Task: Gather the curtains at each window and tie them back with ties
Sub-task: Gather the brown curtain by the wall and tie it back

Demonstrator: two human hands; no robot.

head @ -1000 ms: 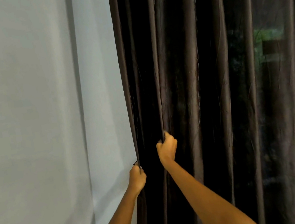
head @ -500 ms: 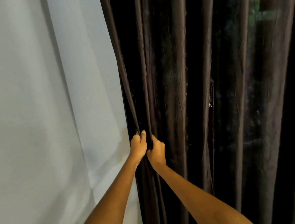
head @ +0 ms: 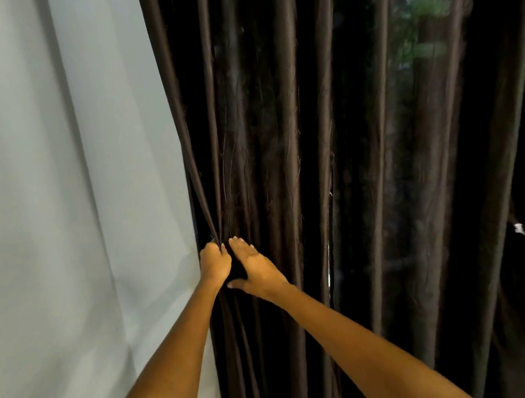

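Two hands work the left edge of the dark curtain (head: 333,152), which hangs just right of the pale wall (head: 46,200). Gathering is the step in hand: the left hand (head: 215,262) has its fingers clamped on a bunch of the leftmost pleats, while the right hand (head: 255,269), just beside it, lies with fingers straight and apart against the cloth. Next, I judge, the right hand must reach farther right for more pleats. No tie and no containers are in view
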